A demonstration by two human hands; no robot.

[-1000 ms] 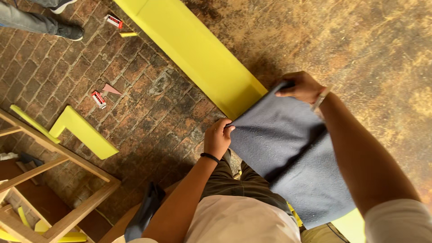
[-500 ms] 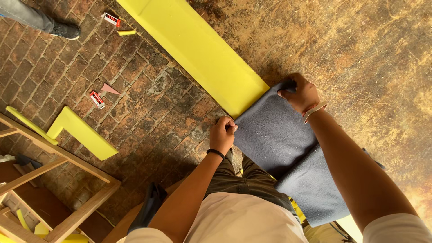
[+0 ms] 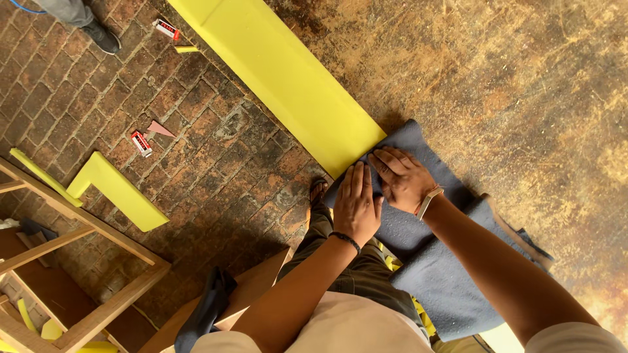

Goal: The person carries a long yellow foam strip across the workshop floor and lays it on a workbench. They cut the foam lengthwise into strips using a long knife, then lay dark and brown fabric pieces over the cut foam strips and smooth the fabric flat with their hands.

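Centre of the frame: our left hand (image 3: 356, 202) lies flat, palm down, fingers together and extended, pressing on the grey-blue fabric (image 3: 425, 261). It grips nothing. Our right hand (image 3: 402, 178) sits just beside it to the right, fingers spread and slightly bent, also pressing down on the cloth rather than pinching it. The two hands nearly touch at the thumbs.

The fabric runs from the centre toward the lower right of the frame. Its upper end lies over the near end of the long yellow foam slab (image 3: 288, 78), which stretches from the upper left down to the middle. The lower part of the cloth is draped and folded over something yellow at the bottom right; we cannot tell what it is.

Progress, as we judge it: the cloth is laid on the foam end and is being smoothed or held flat there. Only that one end is covered; most of the slab is bare, and much of the fabric lies loose and wrinkled at lower right.

Left of frame: an L-shaped yellow foam offcut (image 3: 114, 189) on the brick floor (image 3: 216, 157), small red-and-white packets (image 3: 140, 142), and a bare wooden frame (image 3: 78, 261) at lower left. Another person's shoe (image 3: 101, 36) shows at upper left.
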